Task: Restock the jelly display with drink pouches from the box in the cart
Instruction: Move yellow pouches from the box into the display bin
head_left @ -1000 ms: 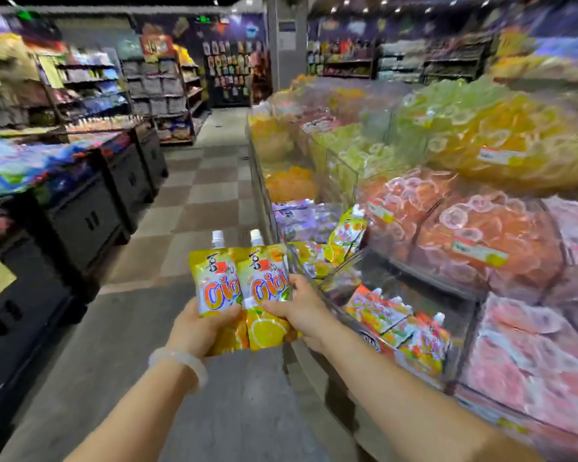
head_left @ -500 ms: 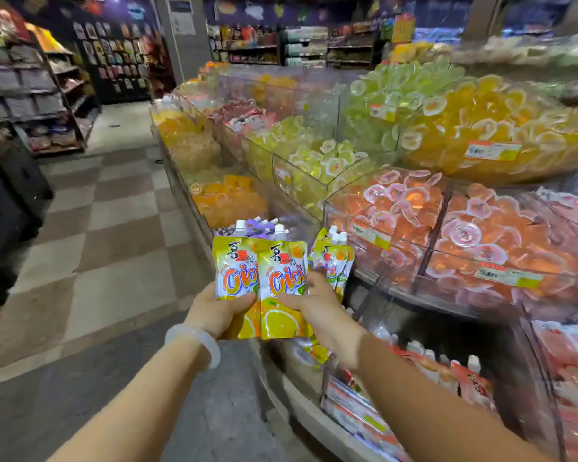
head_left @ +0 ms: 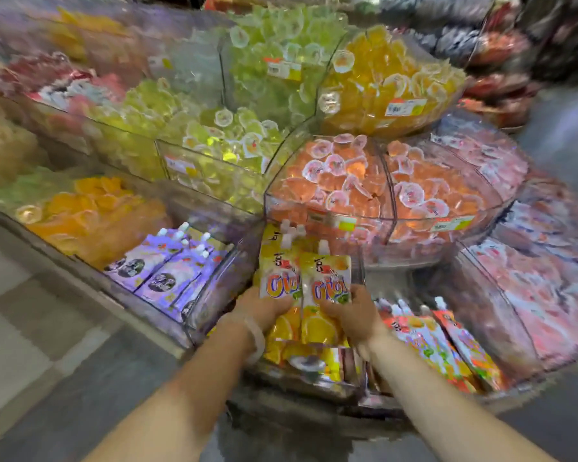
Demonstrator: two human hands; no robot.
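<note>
Yellow drink pouches (head_left: 306,288), two in front with more caps behind, are being held over the jelly display (head_left: 327,208).

Each front pouch is being gripped low at its outer edge: left hand (head_left: 264,308) and right hand (head_left: 354,311), fingers curled closed around it. Three purple pouches (head_left: 167,265) are lying in the bin to the left, orange-red ones (head_left: 441,345) to the right.

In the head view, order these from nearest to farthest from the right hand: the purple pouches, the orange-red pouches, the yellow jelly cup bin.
1. orange-red pouches, lower bin just right of the right hand.
2. purple pouches, lower bin to the left, past the left hand.
3. yellow jelly cup bin, top tier, up behind.
</note>
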